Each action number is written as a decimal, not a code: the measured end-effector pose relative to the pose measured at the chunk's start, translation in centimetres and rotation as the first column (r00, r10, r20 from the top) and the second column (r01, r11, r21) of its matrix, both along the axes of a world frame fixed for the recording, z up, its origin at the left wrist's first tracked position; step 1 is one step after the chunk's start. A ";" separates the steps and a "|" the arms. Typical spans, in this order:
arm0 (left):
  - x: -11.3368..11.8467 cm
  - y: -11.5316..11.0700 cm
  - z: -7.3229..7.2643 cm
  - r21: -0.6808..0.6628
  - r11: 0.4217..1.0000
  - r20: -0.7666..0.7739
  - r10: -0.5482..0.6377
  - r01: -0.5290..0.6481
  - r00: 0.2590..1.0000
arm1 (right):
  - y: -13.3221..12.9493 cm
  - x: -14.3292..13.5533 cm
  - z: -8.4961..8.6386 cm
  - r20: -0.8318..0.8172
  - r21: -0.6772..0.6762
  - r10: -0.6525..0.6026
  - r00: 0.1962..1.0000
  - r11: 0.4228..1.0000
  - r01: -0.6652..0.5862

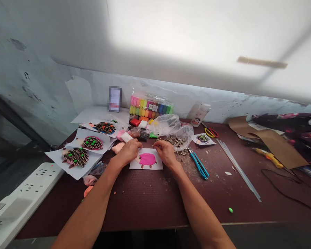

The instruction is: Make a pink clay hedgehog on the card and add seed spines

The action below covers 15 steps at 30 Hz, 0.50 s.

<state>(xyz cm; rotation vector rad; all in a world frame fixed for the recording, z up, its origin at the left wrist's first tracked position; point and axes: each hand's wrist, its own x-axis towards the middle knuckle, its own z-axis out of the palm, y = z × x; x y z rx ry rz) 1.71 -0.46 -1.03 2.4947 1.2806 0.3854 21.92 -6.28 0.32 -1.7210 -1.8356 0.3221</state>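
A white card (132,165) lies flat on the table in front of me, bearing a bright pink clay hedgehog body (147,159) with small brown feet and a pale face. My left hand (129,151) rests at the card's upper left corner, fingers curled together beside the hedgehog's face. At the upper right corner, my right hand (166,151) has thumb and fingers pinched; whatever is between them is too small to make out. Striped sunflower seeds (175,140) spill from a clear plastic bag (188,133) just beyond my right hand.
Seed-covered hedgehog cards (76,157) lie at left, near a white power strip (36,186). Coloured clay packs (151,107) and a phone (114,99) stand behind. Blue-handled pliers (199,165), scissors (211,132), glue sticks (239,171) and a yellow glue gun (271,157) lie right.
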 end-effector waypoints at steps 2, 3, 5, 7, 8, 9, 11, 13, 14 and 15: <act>0.0 0.0 0.0 0.001 1.000 0.002 0.002 -0.002 1.000 | -0.1 -0.4 -0.1 -0.018 0.008 0.040 0.999 0.999 -0.040; -0.1 0.0 0.1 0.000 1.000 -0.002 0.004 -0.004 1.000 | -0.1 -0.6 -0.1 -0.020 0.011 0.060 0.998 0.998 -0.059; -0.1 0.0 0.3 -0.003 1.000 -0.009 0.004 -0.004 1.000 | -0.3 -1.2 -0.1 -0.007 0.006 0.093 0.996 0.996 -0.093; -0.2 -0.1 0.5 -0.008 1.000 -0.012 0.001 -0.001 1.000 | -0.4 -1.7 -0.1 0.023 -0.007 0.119 0.993 0.993 -0.118; -0.2 -0.1 0.5 -0.012 1.000 -0.008 0.000 0.000 1.000 | -0.5 -1.8 -0.1 0.040 -0.012 0.129 0.991 0.992 -0.128; -0.2 -0.1 0.6 -0.016 1.000 -0.004 0.000 0.000 1.000 | -0.5 -1.9 -0.1 0.055 -0.014 0.136 0.989 0.991 -0.136; -0.2 -0.1 0.7 -0.026 1.000 0.009 0.002 -0.002 1.000 | -0.5 -2.0 -0.1 0.076 -0.011 0.140 0.987 0.990 -0.140; -0.1 -0.1 0.8 -0.027 1.000 0.047 0.013 -0.012 0.999 | -0.4 -1.9 -0.1 0.068 -0.003 0.121 0.990 0.993 -0.121; 0.0 -0.2 0.9 -0.030 0.999 0.084 0.019 -0.017 0.996 | -0.4 -1.8 -0.1 0.040 0.002 0.109 0.993 0.994 -0.109; 0.1 -0.3 1.1 -0.039 0.999 0.136 0.020 -0.015 0.991 | -0.4 -1.8 -0.1 -0.007 0.007 0.098 0.995 0.995 -0.097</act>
